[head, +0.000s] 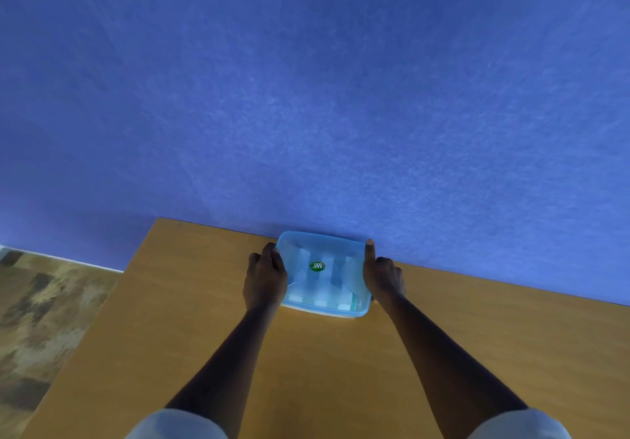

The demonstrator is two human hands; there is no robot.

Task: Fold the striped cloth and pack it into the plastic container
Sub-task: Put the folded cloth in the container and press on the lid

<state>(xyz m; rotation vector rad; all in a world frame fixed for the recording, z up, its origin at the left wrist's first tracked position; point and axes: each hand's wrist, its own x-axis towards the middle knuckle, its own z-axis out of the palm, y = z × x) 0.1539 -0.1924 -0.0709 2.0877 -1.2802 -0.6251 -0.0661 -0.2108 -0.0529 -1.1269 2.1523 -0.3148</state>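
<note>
— Where was the cloth?
— The folded pale striped cloth [322, 281] lay inside the translucent blue rectangular plastic container [362, 309], lid on, at the brown wooden worktop's [170, 319] far edge by the blue wall [306, 97].
— And each grip?
— The left hand [265, 280] and right hand [382, 278] clasped its sides, right forefinger extended.

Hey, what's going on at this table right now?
A person has both hands on a blue plastic container at the far edge of a wooden table, against a blue wall. The left hand grips its left side and the right hand its right side, index finger stretched along the edge. The translucent lid, with a green sticker, looks on, and a folded striped cloth shows faintly through it.
</note>
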